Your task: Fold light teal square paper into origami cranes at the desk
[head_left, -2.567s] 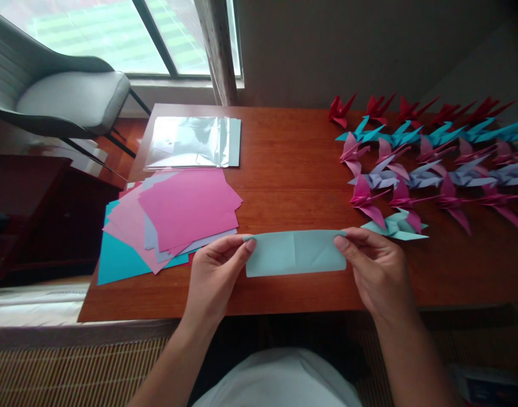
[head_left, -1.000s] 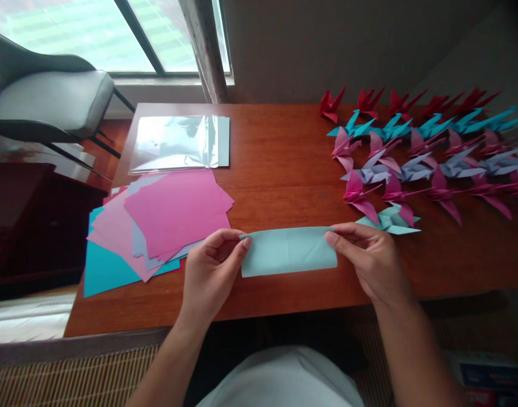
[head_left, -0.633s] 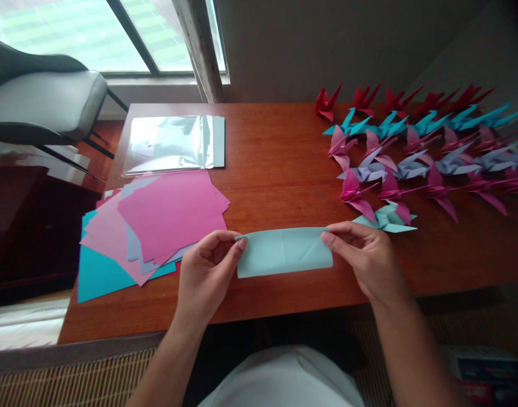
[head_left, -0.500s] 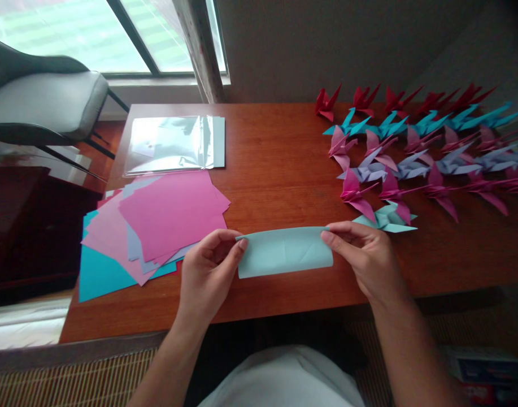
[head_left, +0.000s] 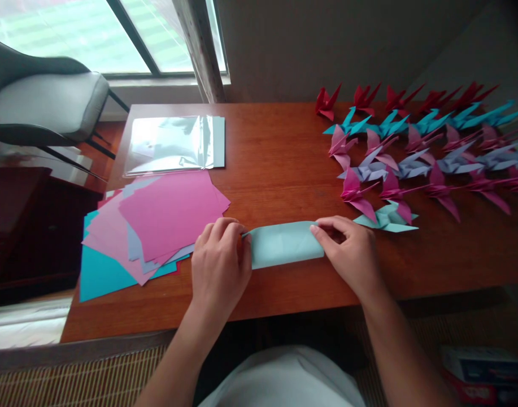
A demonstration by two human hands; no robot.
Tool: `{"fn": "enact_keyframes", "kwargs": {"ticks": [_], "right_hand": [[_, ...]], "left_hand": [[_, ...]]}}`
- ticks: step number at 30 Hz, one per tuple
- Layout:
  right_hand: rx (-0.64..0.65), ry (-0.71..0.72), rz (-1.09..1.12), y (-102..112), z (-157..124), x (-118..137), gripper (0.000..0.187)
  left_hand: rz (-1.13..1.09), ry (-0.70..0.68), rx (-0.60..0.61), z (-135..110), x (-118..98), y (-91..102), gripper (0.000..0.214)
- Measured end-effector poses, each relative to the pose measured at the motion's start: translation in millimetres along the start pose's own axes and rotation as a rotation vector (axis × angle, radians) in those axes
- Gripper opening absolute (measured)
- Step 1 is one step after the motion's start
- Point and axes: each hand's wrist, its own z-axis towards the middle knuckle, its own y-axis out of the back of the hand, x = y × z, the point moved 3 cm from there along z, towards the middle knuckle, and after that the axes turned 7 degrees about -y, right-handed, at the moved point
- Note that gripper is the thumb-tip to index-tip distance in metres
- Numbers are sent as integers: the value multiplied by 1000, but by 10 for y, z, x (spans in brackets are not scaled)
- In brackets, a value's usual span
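Note:
A pale mint-green sheet of origami paper [head_left: 286, 246], folded into a long strip, is held between my two hands near the table's front edge. My left hand [head_left: 222, 254] grips its left end, palm turned down and fingertips partly hidden. The upper right corner is pinched between thumb and forefinger of my right hand [head_left: 347, 246]. Faint creases run across the paper. Just beyond my right hand lies a mint paper crane [head_left: 388, 217]. Left of my left hand is a fanned pile of coloured paper [head_left: 169, 212] in pinks, lilac and turquoise.
Rows of folded cranes in red [head_left: 326, 104], turquoise [head_left: 390, 124], lilac [head_left: 413, 165] and pinks fill the table's right side. A clear plastic packet of paper [head_left: 174, 143] lies at the back left. A chair [head_left: 47, 102] stands beyond the left edge, by the window.
The folded strip has shifted slightly up and away from me. My left hand has rolled over, its back now facing up, and my right hand has moved a little left.

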Motion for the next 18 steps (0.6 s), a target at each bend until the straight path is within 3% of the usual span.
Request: {"fn": "enact_keyframes", "kwargs": {"ticks": [8, 18], "right_hand": [[29, 62, -218, -70, 70, 36, 12], [59, 48, -324, -74, 114, 54, 7]], "left_hand": [[196, -3, 122, 95, -78, -30, 8], [259, 12, 217, 176, -55, 17, 15]]}}
